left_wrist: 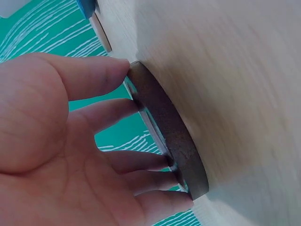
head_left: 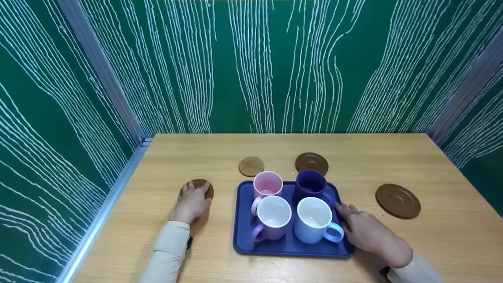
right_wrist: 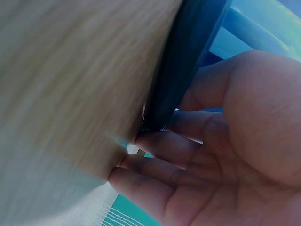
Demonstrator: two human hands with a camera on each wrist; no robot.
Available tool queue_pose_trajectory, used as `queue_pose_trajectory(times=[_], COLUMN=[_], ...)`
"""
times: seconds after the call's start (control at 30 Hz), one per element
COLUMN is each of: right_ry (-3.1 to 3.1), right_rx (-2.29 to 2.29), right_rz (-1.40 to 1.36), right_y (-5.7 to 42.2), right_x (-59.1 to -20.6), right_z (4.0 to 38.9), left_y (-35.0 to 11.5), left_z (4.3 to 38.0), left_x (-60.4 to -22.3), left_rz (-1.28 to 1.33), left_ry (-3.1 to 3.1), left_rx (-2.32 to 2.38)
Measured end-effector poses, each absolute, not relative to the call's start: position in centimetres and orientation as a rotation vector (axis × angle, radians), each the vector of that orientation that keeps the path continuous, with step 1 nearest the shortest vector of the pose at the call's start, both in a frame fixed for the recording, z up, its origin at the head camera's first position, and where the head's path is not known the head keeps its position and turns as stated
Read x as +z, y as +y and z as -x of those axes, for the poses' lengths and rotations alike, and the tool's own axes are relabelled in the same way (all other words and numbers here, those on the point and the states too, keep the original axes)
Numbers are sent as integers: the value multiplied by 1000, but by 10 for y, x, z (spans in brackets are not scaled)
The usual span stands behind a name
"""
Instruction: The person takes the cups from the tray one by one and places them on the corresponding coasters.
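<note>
My left hand [head_left: 191,204] lies over a brown round wooden coaster [left_wrist: 171,132] on the table, left of the tray. Spread, nearly straight fingers touch its top, the thumb at its edge. At the right rim of a blue tray [head_left: 243,236], my right hand [head_left: 363,228] rests with thumb and index finger touching the rim; other fingertips reach the table in the right wrist view. On the tray stand a pink mug [head_left: 268,182], a dark blue mug [head_left: 310,182], a purple mug [head_left: 274,220] with a white inside and a light blue mug [head_left: 313,226].
Behind the tray lie a light wooden coaster [head_left: 251,166] and a dark brown coaster [head_left: 311,163]. A larger brown coaster [head_left: 398,201] lies to the right, beyond my right hand. Green panels [head_left: 220,78] with white lines border the wooden table [head_left: 188,149].
</note>
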State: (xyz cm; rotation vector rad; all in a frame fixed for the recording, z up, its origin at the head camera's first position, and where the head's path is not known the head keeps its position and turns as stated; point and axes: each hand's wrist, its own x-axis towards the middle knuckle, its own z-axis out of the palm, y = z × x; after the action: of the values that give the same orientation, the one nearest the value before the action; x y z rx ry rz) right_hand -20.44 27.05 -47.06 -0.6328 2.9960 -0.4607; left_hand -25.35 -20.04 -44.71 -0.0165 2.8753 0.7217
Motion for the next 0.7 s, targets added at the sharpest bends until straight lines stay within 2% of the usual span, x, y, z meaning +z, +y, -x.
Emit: queue_pose_trajectory(times=[0.7], right_ry=[3029], right_rx=[-475], right_rz=[646], right_y=[269], right_x=[-473], right_z=[203], left_y=[-190], left_z=[293], left_x=[-449], left_rz=[62], left_ry=[2874], left_rx=[747])
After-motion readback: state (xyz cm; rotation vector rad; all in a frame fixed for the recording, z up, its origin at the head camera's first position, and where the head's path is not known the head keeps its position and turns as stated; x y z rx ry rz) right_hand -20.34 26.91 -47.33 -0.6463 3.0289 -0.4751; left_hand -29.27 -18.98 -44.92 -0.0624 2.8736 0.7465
